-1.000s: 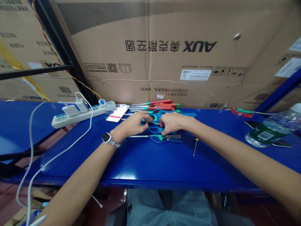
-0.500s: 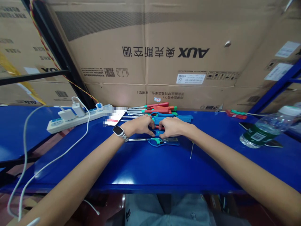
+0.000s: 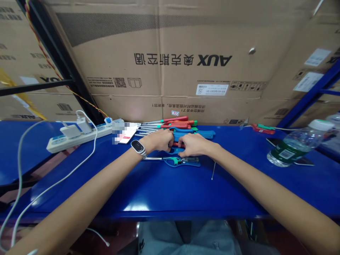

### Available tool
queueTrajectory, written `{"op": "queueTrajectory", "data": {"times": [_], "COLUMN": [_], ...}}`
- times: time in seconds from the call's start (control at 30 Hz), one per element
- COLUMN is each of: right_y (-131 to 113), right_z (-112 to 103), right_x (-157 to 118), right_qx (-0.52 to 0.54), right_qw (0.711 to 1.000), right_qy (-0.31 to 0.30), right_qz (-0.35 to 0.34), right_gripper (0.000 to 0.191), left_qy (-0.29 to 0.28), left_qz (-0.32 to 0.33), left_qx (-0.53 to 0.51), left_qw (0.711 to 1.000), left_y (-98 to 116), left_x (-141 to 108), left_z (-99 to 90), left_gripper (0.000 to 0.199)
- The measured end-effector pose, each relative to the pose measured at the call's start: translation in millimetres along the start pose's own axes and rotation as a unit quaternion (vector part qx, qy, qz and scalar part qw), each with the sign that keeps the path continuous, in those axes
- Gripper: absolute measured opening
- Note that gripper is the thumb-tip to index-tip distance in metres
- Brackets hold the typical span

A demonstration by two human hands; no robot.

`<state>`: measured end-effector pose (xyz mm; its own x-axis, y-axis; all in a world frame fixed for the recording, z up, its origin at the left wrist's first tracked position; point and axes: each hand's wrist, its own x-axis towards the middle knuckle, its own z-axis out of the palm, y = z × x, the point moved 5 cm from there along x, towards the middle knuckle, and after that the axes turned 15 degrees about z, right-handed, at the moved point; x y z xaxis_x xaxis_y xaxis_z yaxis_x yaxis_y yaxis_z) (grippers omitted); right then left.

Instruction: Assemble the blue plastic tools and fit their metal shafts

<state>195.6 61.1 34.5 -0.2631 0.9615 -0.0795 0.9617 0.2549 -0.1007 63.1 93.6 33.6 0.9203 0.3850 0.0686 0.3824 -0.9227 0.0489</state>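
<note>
Long-nosed lighters with red handles (image 3: 177,124) and blue handles (image 3: 205,134) lie in a row on the blue table (image 3: 159,191), metal tubes to the left. My left hand (image 3: 165,140), below a wrist with a watch, has its fingers curled at a red piece (image 3: 178,144) among the blue handles. From the other side, my right hand (image 3: 192,144) curls its thumb and fingers at the same red piece. Nearer to me lies a blue and green lighter (image 3: 176,162) with a dark clear end, touched by neither hand.
A white power strip (image 3: 55,143) with plugs and cables is at the left. Beside it lies a white card (image 3: 130,136). At the right are a water bottle (image 3: 288,152), a phone (image 3: 304,162) and a red and green lighter (image 3: 261,129). Cardboard (image 3: 170,35) stands behind.
The view has shifted slightly to the right. My left hand's thumb has drawn in closer to its fingers, while my right hand has stayed nearly in place.
</note>
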Motion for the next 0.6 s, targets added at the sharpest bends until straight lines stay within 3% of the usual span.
{"op": "queueTrajectory", "data": {"times": [0.13,0.27,0.4,0.6], "right_y": [3.9,10.2,13.8,26.8], "right_z": [-10.7,-24.7,-19.8,10.3], "right_x": [-10.4,-31.3,-49.2,-57.9], "right_qx": [0.047,0.112,0.177,0.250], "right_qw": [0.998,0.985,0.974,0.962], "right_qy": [0.049,0.118,0.101,0.103], "right_qz": [-0.007,-0.059,-0.094,-0.050], "right_gripper": [0.028,0.029,0.024,0.024], "left_qy": [0.026,0.074,0.103,0.134], "left_qz": [0.001,-0.008,-0.020,0.001], "left_qx": [-0.011,-0.073,-0.105,-0.151], "left_qw": [1.000,0.995,0.989,0.979], "left_y": [4.5,16.1,32.0,41.8], "left_x": [-5.7,-17.3,-22.8,-29.7], "left_z": [-21.1,-36.9,-28.8,-10.6], "left_gripper": [0.010,0.004,0.004,0.016]}}
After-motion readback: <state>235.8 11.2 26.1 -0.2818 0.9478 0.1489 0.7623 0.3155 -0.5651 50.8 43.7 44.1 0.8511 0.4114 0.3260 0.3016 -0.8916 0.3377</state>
